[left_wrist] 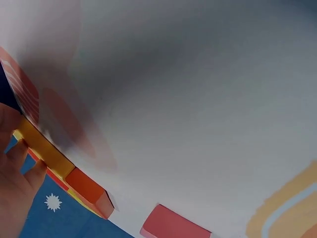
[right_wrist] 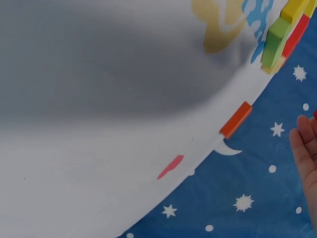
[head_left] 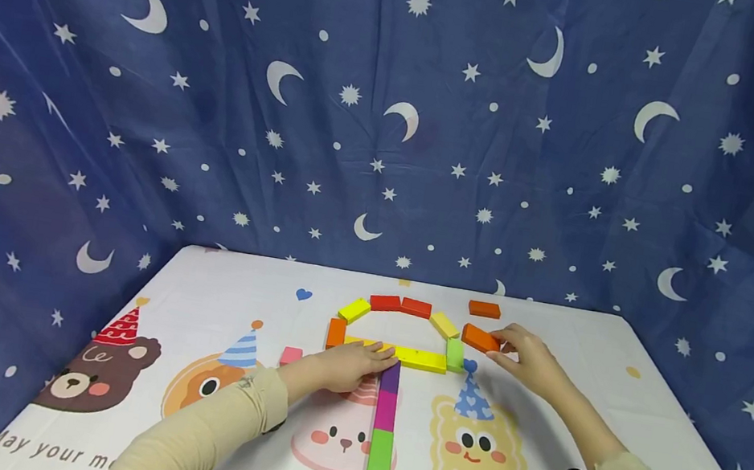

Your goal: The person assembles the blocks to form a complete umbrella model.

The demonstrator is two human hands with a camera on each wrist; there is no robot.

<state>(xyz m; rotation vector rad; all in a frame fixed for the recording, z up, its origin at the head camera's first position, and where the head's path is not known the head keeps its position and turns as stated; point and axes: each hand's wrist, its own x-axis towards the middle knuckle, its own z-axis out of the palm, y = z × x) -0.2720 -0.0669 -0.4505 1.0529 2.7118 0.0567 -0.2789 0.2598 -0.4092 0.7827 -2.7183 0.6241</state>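
Observation:
My right hand [head_left: 528, 361] pinches an orange block [head_left: 479, 339] between thumb and fingers, to the right of an arch of coloured blocks. In the right wrist view only part of this hand [right_wrist: 308, 153] shows, at the right edge. The left hand [head_left: 350, 367] rests with extended fingers on the row of yellow blocks [head_left: 420, 359] along the arch's base. Its fingers touch the yellow row [left_wrist: 49, 151] in the left wrist view, beside the arch's orange end block [left_wrist: 88, 189]. A light green block [head_left: 455, 355] stands at the base's right end.
Red blocks [head_left: 385, 303] top the arch. A purple, magenta and green column [head_left: 386, 411] runs down from the base. Another orange block [head_left: 484, 310] lies behind the right hand, and a pink block [head_left: 290, 356] lies left. A blue starry curtain [head_left: 390, 148] hangs behind the table.

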